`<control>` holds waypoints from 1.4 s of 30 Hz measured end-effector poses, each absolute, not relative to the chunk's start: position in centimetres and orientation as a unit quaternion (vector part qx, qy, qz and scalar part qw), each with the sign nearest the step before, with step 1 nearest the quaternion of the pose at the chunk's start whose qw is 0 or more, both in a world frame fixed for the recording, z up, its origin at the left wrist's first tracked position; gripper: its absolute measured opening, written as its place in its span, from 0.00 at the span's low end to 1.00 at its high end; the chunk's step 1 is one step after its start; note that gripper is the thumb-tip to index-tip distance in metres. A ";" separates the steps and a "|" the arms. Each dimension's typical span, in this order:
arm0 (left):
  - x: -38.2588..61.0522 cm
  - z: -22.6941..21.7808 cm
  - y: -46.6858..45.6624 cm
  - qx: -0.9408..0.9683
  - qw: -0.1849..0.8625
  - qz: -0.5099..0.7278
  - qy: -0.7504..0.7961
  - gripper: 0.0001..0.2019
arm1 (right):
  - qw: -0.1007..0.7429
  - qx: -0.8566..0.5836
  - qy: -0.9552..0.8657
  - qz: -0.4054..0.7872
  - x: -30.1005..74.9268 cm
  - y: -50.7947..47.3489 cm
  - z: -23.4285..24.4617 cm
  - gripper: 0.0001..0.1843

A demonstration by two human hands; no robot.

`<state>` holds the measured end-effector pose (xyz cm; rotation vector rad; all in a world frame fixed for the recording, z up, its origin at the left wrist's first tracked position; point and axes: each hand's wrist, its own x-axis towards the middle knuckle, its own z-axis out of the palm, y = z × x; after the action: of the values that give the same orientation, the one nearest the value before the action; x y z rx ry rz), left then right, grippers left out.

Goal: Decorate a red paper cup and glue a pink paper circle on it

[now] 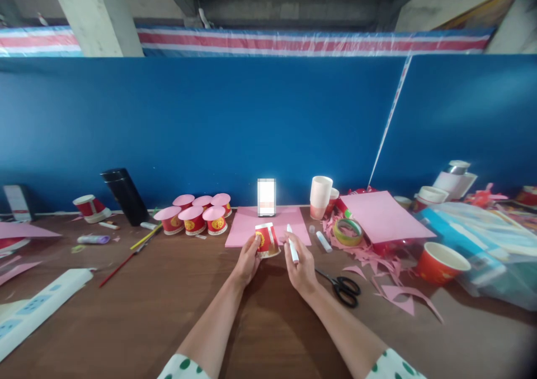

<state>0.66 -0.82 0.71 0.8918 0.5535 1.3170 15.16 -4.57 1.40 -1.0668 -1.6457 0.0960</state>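
Note:
Just in front of a pink paper sheet (243, 225), my left hand (248, 258) grips a small red paper cup (267, 241) with a yellow emblem and a white stripe. The cup is tilted, its pale rim towards me. My right hand (302, 267) is closed around a white marker pen (292, 247), held a little to the right of the cup and apart from it. On the table beside this hand lie a white glue stick or pen (324, 242) and a pair of black-handled scissors (346, 290).
Several red cups with pink paper discs (193, 214) stand to the left, near a black flask (125, 196) and a paintbrush (126, 264). At right are stacked white cups (321, 194), a tape roll (347, 232), pink scraps (405, 295) and an orange cup (442, 262). A blue partition (251, 121) closes the back.

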 end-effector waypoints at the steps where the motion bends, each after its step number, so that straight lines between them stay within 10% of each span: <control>1: 0.7 0.7 -0.8 0.392 0.667 0.584 0.247 0.15 | 0.565 -0.445 -0.694 0.045 15.2 -4.7 1.5 0.17; 42: 0.9 0.6 -0.9 0.402 0.664 0.576 0.258 0.17 | 0.557 -0.397 -0.727 0.052 14.7 -5.8 2.5 0.13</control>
<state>0.90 -0.87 0.56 0.9074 0.5824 1.3002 14.74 -5.83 2.50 -0.9379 -1.7159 0.1218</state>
